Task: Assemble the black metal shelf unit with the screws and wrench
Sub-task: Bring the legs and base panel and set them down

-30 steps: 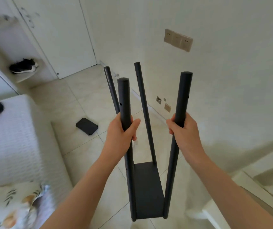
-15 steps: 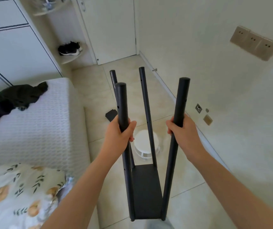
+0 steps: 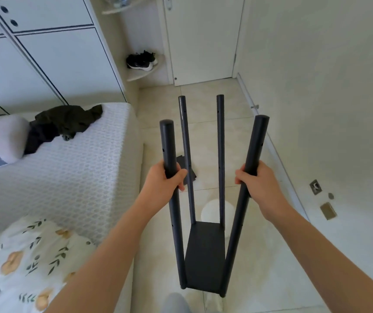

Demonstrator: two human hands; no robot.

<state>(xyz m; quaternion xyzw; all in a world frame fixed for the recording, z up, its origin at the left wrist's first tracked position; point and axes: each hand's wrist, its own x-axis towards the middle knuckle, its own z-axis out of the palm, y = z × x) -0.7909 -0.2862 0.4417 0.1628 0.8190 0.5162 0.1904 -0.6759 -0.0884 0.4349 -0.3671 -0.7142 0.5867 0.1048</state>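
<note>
Head view: the left hand (image 3: 161,185) grips the near left post (image 3: 169,143) of the unit (image 3: 235,222), fingers (image 3: 179,177) curled round it; the right hand (image 3: 261,185) wraps the near right post (image 3: 256,141) the same way. The unit hangs between the two hands, seemingly off the floor (image 3: 203,105); its four posts run up and away past the fingers, the two far posts (image 3: 185,136) between them; its one fitted panel (image 3: 203,263) sits well below the fingers, close to the person's legs.

The step looks like carrying or turning the part-built frame into place; the screw holes above and below the fingers are bare, so most of the fitting seems yet to do. The next move calls for setting the unit down steady, freeing a hand, and fetching another panel; a black one (image 3: 180,160) lies on the floor just beyond the left fingers, partly hidden by posts. Screws and wrench are not in view.

The floor is pale tile; a white round thing (image 3: 210,211) lies below and between the fingers, too hidden to name. Left of the left fingers stands a bed (image 3: 79,166) with dark clothes (image 3: 63,123) and a floral pillow (image 3: 23,263); far beyond the fingers are a door (image 3: 203,41) and shoes (image 3: 141,61) on a corner shelf; right of the right fingers runs a wall (image 3: 316,86).
</note>
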